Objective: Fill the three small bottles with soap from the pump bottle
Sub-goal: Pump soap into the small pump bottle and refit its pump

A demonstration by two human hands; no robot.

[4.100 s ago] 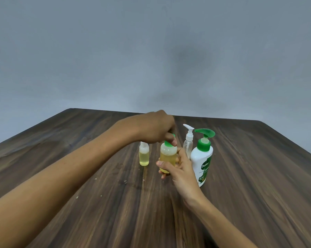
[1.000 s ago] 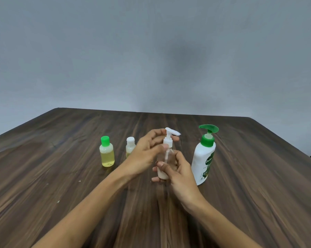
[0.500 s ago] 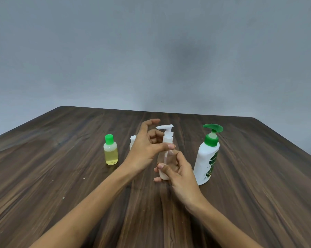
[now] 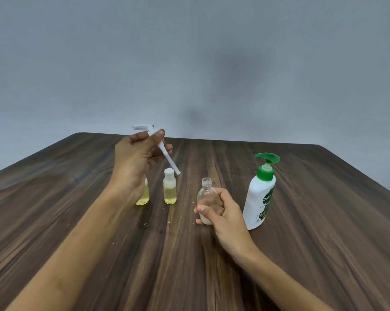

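Soap bottles are lined up across the middle of a dark wood-grain table (image 4: 301, 254), so going left to right: first a small bottle with yellow liquid (image 4: 145, 196), mostly hidden behind the left wrist so I can't see its cap from here. The left hand (image 4: 135, 158) is raised above it, thumb and fingers pinched around a white pump top (image 4: 158, 143) that's out of its bottle, nozzle head up by the fingertips and the dip tube slanting down to the right. The tube's tip ends just above and right of the next one, a small white-capped bottle (image 4: 170, 187) standing upright with yellow liquid filling roughly its lower half. Then comes a clear bottle (image 4: 206, 194) with its neck open and no cap on; it looks basically empty, and it's upright on the table with the right hand (image 4: 223, 212) wrapped around its lower body, fingers curled tight against it. Just right of that hand stands the big white pump bottle (image 4: 260, 198) with a green collar and green pump head, label facing left-ish, nobody touching it. Plain grey wall (image 4: 189, 63) behind the far edge.
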